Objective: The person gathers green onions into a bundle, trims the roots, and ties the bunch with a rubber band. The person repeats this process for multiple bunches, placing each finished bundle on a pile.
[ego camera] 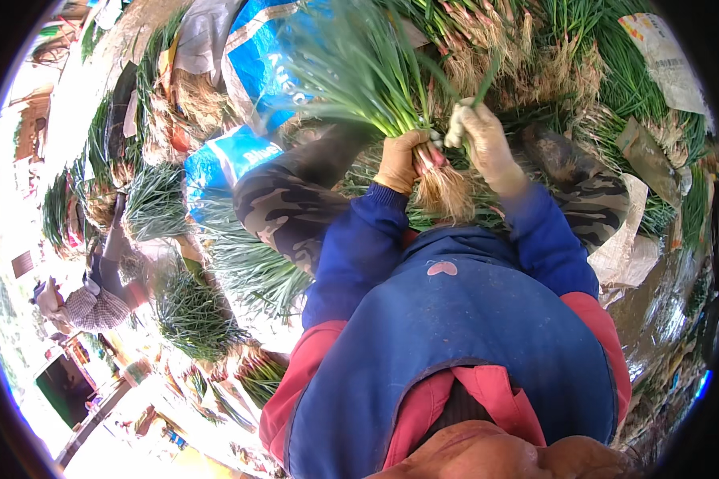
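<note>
My left hand (400,160), in a tan glove, is closed around a bunch of green onions (389,114). Their leaves fan up and to the left, blurred at the ends, and the pale roots (446,194) hang down towards my lap. To the right of the bunch my right hand (482,141), in a pale soiled glove, has curled fingers with a loose green leaf (487,81) pinched in them, sticking up. The fingertips of the right hand are close to the base of the bunch; whether they touch it cannot be told.
Heaps of green onions (515,54) with roots lie in front of me. Blue and white sacks (245,149) are at the left, near more bunches (156,200). A co-worker in a checked hat (96,308) is at the far left. Pale sacking (626,257) lies by my right knee.
</note>
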Motion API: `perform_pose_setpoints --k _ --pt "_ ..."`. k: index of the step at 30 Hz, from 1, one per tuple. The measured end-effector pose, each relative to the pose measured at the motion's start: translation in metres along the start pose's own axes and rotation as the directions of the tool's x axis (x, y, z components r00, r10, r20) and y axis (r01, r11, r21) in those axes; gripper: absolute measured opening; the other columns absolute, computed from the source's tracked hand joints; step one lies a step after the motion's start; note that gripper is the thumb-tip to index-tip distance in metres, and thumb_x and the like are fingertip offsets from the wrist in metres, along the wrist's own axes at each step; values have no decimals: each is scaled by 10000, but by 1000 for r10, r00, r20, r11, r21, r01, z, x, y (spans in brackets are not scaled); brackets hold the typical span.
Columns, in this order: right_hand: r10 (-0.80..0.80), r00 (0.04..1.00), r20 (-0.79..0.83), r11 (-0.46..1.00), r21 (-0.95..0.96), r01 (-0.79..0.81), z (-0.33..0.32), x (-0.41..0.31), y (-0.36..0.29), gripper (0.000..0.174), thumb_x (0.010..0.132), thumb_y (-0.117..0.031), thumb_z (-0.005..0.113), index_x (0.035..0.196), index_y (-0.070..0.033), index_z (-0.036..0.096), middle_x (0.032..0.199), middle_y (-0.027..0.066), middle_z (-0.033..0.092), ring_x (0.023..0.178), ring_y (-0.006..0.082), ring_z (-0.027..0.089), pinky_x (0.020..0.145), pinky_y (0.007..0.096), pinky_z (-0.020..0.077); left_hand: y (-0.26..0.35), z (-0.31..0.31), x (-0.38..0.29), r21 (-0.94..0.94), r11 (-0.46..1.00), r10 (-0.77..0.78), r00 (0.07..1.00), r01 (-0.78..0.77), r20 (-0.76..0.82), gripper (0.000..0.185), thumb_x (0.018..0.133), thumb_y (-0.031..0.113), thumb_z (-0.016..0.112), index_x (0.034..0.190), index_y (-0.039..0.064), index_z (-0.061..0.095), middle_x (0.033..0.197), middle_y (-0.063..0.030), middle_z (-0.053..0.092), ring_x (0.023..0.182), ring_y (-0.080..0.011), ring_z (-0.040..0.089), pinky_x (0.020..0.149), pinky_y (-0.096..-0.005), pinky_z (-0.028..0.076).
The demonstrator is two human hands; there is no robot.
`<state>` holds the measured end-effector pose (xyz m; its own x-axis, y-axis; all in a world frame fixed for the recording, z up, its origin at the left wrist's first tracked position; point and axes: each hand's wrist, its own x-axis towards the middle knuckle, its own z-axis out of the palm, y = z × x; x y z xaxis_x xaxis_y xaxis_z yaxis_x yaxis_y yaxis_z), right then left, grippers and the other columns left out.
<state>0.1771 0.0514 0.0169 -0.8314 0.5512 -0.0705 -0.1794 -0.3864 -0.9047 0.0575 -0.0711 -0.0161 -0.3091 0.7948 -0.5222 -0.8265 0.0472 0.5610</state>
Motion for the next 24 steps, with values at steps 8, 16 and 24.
perform_pose_setpoints --k 8,16,24 --pt "425 895 -134 132 -969 -208 -106 -26 -11 308 918 -252 589 1134 -32 592 987 124 646 901 251 636 835 368 504 6 -16 12 -51 997 -47 994 52 100 337 836 162 562 1023 -116 594 880 -198 647 790 -293 641 686 -478 568" --pt "57 859 509 286 -833 474 -30 46 2 411 892 -247 572 1252 -49 569 1197 190 602 1059 323 597 930 376 472 -5 -28 25 7 1000 -1 980 0 197 291 833 146 550 870 -132 630 786 -222 658 695 -329 649 717 -440 573" --pt "190 893 407 -128 -892 434 3 60 2 142 880 -195 496 872 -80 580 763 128 644 771 346 656 683 447 523 -6 -35 23 130 991 -62 981 38 184 239 816 101 569 907 -112 628 801 -207 666 701 -316 659 682 -452 579"
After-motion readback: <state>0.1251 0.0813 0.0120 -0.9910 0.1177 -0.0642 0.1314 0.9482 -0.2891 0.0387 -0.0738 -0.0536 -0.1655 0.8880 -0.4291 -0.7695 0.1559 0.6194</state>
